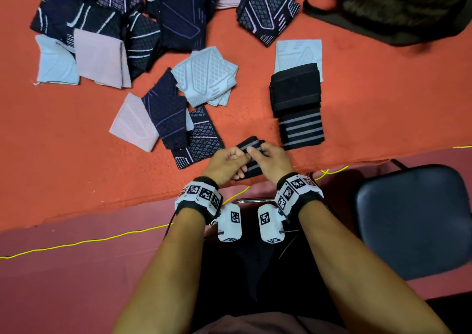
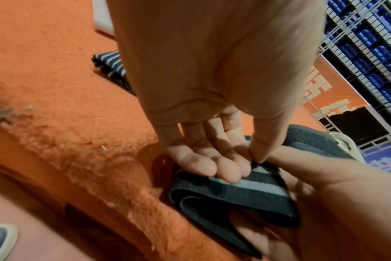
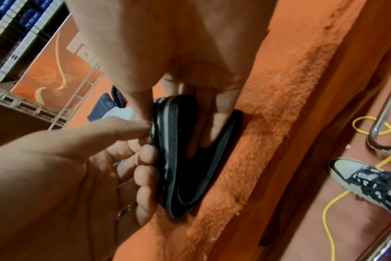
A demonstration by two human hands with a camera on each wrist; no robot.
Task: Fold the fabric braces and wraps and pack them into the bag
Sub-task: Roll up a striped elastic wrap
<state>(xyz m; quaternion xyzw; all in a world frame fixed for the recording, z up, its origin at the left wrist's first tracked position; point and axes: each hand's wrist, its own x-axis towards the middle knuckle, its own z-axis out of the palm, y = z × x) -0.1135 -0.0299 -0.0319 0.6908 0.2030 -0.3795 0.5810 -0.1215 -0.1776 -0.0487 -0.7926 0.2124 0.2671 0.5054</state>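
At table edge (image 1: 102,200) | both hands (image 1: 226,161) pinch striped wrap (image 1: 251,166)

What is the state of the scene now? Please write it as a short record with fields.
surface: orange cloth-covered table
held item: striped wrap, partly folded, at the near table edge
left hand: pinches the striped wrap
right hand: grips the striped wrap
finished stack: folded black and striped wraps, right of the hands
still loose: patterned braces, far left
bag: far right corner, open
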